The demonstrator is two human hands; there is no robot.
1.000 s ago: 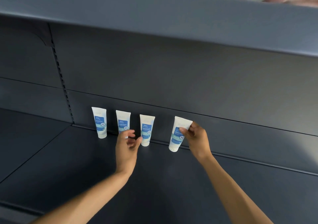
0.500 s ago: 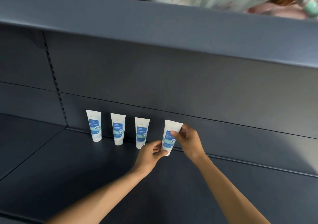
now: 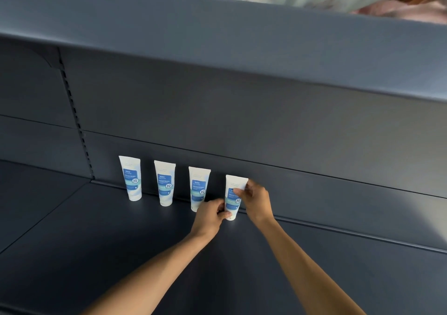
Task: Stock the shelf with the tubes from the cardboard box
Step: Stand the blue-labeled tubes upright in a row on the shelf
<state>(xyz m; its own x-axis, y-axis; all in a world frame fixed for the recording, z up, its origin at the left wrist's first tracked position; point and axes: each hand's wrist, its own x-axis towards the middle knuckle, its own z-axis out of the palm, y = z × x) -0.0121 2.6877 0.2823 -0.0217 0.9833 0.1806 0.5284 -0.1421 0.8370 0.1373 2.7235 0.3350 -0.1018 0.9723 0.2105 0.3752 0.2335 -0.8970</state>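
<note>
dark shelf [image 3: 121,254], both hands' grip on fourth tube [image 3: 233,199]

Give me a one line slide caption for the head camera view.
Both hands steady the fourth tube upright on the dark shelf.

Two bare forearms rising from the lower edge toward frame centre: left hand [image 3: 210,217] pinching the fourth tube [image 3: 233,197] near its base, right hand [image 3: 257,202] gripping its upper edge, fingers curled.

Tubes: three tubes [image 3: 165,183] upright by the far wall.
Fourth tube [image 3: 233,197]: rightmost, pinched by left hand [image 3: 209,218] low, right hand [image 3: 257,202] high.
Shelf [image 3: 101,242]: dark.
</note>
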